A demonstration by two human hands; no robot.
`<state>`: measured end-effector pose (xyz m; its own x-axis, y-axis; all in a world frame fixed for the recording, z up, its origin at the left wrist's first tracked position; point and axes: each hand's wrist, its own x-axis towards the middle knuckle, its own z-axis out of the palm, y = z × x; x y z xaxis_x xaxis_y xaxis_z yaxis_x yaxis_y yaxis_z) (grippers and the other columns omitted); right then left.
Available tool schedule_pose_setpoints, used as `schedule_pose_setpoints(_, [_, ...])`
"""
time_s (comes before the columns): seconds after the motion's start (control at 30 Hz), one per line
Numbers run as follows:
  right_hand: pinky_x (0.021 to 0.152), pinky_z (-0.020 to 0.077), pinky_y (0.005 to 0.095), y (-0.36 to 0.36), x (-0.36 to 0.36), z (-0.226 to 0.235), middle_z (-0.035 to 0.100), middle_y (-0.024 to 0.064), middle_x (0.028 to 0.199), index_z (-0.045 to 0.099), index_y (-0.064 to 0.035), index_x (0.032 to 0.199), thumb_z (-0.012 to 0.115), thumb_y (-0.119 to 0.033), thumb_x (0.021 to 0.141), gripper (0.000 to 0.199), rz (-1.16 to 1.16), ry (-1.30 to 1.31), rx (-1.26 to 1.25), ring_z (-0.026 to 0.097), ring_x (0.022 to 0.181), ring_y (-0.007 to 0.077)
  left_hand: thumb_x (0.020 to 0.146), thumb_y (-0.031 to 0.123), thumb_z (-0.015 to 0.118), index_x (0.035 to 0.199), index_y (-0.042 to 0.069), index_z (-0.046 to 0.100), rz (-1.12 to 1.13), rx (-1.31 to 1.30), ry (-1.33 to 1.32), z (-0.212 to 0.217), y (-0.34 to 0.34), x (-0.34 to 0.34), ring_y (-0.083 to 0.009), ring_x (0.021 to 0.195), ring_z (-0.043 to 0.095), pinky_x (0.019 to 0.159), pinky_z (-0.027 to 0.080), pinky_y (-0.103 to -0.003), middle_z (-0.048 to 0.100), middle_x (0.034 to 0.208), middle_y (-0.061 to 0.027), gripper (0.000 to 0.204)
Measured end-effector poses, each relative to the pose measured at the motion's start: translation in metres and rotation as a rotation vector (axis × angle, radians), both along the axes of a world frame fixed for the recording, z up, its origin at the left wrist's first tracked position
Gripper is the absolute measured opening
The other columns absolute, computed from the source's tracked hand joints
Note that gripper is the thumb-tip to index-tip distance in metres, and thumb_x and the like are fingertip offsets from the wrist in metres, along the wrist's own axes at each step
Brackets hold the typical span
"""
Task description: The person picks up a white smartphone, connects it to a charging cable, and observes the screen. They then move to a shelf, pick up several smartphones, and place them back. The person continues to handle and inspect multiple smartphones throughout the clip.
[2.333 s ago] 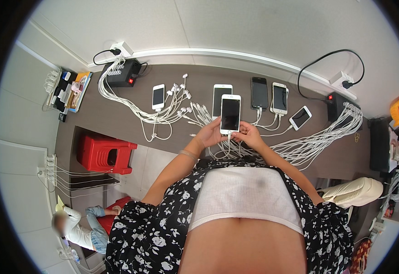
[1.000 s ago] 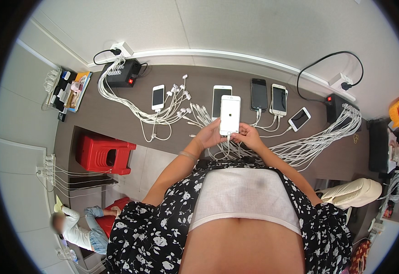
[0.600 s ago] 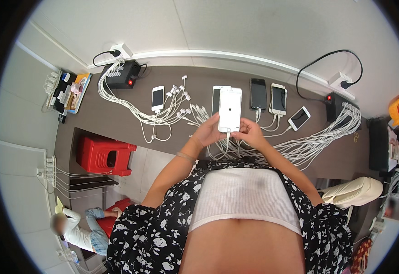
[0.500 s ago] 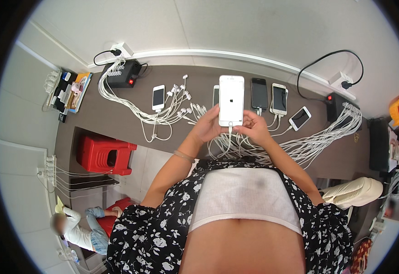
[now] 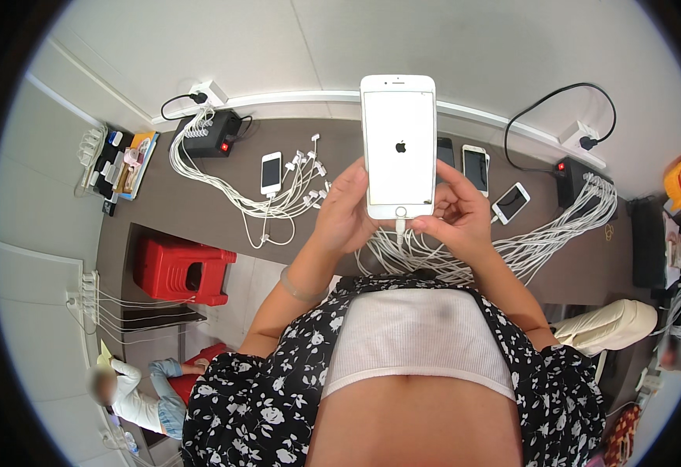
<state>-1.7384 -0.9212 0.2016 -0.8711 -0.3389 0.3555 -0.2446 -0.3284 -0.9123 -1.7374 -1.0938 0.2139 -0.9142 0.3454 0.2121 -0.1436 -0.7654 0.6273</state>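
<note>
Between my two hands I hold up a white smartphone (image 5: 399, 175), its bright white screen showing a small dark logo. My left hand (image 5: 344, 204) grips the phone's lower left side, thumb along the edge. My right hand (image 5: 462, 214) is closed on its lower right side, thumb by the bottom corner. A white charging cable (image 5: 400, 230) is plugged into its lower end and hangs down toward the bundle of white cables (image 5: 531, 249) on the brown desk (image 5: 216, 202). Behind the held phone, a dark phone (image 5: 445, 152) is partly hidden.
A small white phone (image 5: 271, 173) lies left among loose cable ends. Two more white phones (image 5: 476, 167) lie right. Black charging boxes (image 5: 209, 134) stand at both sides, wired to wall sockets. Red stools (image 5: 181, 268) sit below left. Another person (image 5: 142, 397) sits at lower left.
Both hands have raised the phone nearer to the camera, so it looks larger and covers more of the phones behind. Its screen still shows the logo.
</note>
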Motion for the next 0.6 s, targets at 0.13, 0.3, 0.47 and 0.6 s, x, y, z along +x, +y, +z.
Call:
schedule_pose_setpoints(0.13, [0.064,0.0469,0.0192,0.004,0.001,0.012,0.062,0.0055,0.081,0.034,0.0006,0.131,0.070,0.001,0.071,0.070,0.030,0.025,0.021,0.060,0.073,0.0075,0.095,0.032,0.032,0.127,-0.002,0.032,0.024,-0.011,-0.015,0.015,0.003,0.007,-0.0269,0.102,0.057,0.078,0.054,-0.038,0.051,0.117,-0.0163,0.046])
schedule_pose_setpoints(0.3, [0.063,0.0470,0.0194,0.006,0.005,0.017,0.062,0.0058,0.081,0.034,0.0005,0.131,0.070,0.000,0.071,0.070,0.013,0.048,0.032,0.060,0.072,0.0078,0.095,0.031,0.032,0.127,-0.002,0.033,0.068,-0.063,-0.004,0.020,0.005,0.013,-0.0251,0.100,0.057,0.076,0.055,-0.037,0.051,0.117,-0.0155,0.046])
schedule_pose_setpoints(0.47, [0.063,0.0471,0.0198,0.005,0.005,0.011,0.062,0.0058,0.080,0.034,0.0006,0.131,0.070,0.001,0.071,0.070,-0.010,0.049,0.060,0.060,0.070,0.0080,0.095,0.030,0.034,0.128,-0.003,0.033,0.096,-0.141,0.085,0.008,0.002,0.013,-0.0206,0.105,0.054,0.084,0.049,-0.034,0.050,0.118,-0.0135,0.047])
schedule_pose_setpoints(0.6, [0.067,0.0479,0.0213,0.009,0.006,0.011,0.061,0.0072,0.081,0.033,0.0030,0.131,0.069,0.002,0.071,0.070,-0.007,0.044,0.102,0.060,0.074,0.0102,0.090,0.019,0.048,0.130,-0.003,0.029,0.141,-0.240,0.119,0.008,0.002,0.019,-0.0177,0.112,0.047,0.092,0.040,-0.031,0.046,0.121,-0.0117,0.049])
